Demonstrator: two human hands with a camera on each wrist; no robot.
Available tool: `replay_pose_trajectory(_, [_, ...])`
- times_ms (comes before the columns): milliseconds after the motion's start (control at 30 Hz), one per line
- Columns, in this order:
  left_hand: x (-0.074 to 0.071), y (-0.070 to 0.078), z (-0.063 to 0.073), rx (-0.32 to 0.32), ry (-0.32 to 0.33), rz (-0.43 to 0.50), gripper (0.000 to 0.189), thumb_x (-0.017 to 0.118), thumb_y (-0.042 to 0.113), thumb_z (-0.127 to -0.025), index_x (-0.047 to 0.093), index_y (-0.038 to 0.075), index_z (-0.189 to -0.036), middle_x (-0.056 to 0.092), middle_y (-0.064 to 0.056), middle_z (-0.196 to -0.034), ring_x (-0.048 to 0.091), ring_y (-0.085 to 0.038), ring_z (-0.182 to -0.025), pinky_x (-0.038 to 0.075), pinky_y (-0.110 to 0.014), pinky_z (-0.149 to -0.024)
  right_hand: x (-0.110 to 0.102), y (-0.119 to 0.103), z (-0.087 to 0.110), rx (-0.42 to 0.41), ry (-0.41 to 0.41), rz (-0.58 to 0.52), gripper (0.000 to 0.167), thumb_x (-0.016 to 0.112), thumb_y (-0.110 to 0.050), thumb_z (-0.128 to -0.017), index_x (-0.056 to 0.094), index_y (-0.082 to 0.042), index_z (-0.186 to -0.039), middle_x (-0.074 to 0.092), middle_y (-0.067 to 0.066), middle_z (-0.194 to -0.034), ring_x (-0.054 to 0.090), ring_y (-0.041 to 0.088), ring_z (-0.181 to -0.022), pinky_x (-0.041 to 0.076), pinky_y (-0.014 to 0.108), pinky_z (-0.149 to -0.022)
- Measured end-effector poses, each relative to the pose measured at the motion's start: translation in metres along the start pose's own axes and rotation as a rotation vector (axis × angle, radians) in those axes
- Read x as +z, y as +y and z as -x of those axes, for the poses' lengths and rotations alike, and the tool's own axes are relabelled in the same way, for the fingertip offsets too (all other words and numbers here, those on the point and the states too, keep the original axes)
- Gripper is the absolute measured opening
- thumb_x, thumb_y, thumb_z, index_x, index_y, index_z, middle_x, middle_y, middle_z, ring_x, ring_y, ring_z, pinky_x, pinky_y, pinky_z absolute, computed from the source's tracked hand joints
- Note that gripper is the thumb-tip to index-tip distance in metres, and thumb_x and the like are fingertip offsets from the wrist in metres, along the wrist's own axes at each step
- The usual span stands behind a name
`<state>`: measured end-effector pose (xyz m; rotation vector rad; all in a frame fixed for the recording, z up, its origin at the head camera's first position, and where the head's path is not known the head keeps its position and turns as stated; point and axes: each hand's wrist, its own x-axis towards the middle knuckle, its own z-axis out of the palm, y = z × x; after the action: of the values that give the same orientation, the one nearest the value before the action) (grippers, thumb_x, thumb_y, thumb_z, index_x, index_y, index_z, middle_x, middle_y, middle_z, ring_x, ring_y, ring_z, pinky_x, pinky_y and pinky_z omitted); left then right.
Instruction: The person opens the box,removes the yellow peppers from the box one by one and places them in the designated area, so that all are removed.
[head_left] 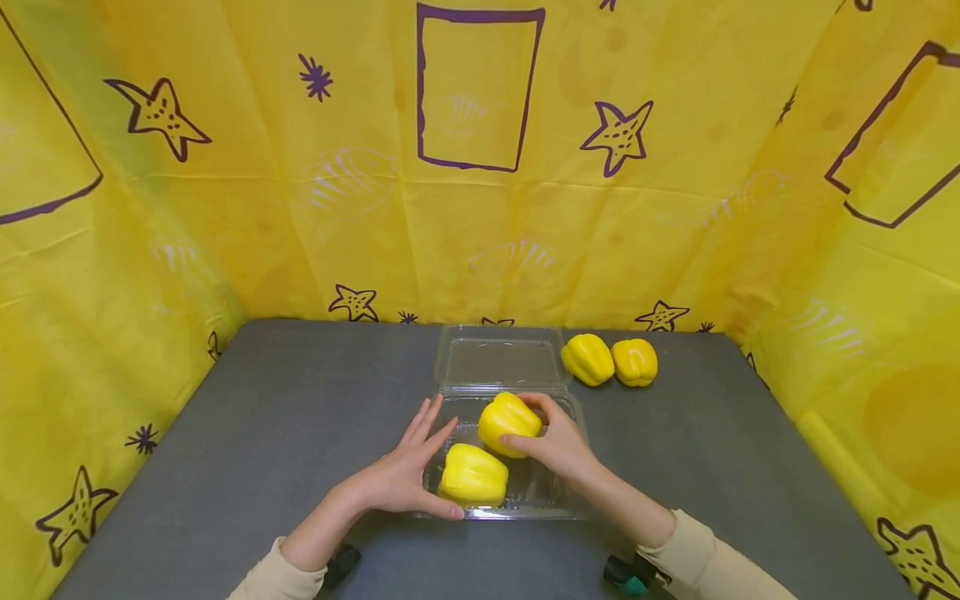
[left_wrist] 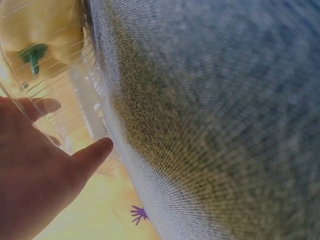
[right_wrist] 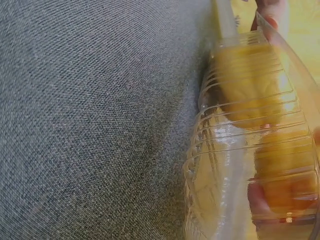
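A clear plastic clamshell container [head_left: 558,500] lies on the table with its lid [head_left: 498,358] folded back. One yellow bell pepper [head_left: 474,477] sits in the front left of the base; its green stem [left_wrist: 34,55] shows through the wall in the left wrist view. My right hand [head_left: 558,442] grips a second yellow bell pepper [head_left: 508,423] between thumb and fingers, over the base behind the first. At the container's left side, my left hand [head_left: 401,471] has its fingers spread straight, the thumb by the front rim. Ribbed clear wall [right_wrist: 250,125] blurs both peppers in the right wrist view.
Two more yellow bell peppers, one [head_left: 588,360] beside the lid and another [head_left: 635,362] to its right, lie at the back of the grey table [head_left: 262,417]. Yellow patterned cloth [head_left: 480,217] hangs behind the table and along both sides.
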<state>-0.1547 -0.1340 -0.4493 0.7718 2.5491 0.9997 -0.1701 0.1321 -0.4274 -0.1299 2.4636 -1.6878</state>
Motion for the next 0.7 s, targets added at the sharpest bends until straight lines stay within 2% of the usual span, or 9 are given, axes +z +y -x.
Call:
replay_pose_trajectory(300, [-0.001, 0.002, 0.000, 0.018, 0.021, -0.045, 0.122, 0.078, 0.067, -0.066, 0.021, 0.008, -0.156, -0.015, -0.005, -0.163, -0.018, -0.028, -0.146, 0.023, -0.069, -0.104, -0.004, 0.001, 0.000, 0.006, -0.005, -0.024, 0.069, 0.084, -0.028, -0.074, 0.052, -0.013, -0.134, 0.057, 0.007, -0.122, 0.055, 0.024, -0.101, 0.050, 0.034, -0.078])
replay_pose_trajectory(700, [-0.003, 0.005, 0.000, 0.011, 0.053, -0.094, 0.124, 0.076, 0.071, -0.064, 0.020, 0.010, -0.156, -0.010, -0.006, -0.163, -0.013, -0.028, -0.147, 0.012, -0.068, -0.108, -0.017, -0.002, 0.002, 0.018, 0.040, -0.039, 0.068, 0.083, -0.028, -0.075, 0.052, -0.016, -0.134, 0.056, 0.007, -0.123, 0.053, 0.025, -0.102, 0.049, 0.033, -0.076])
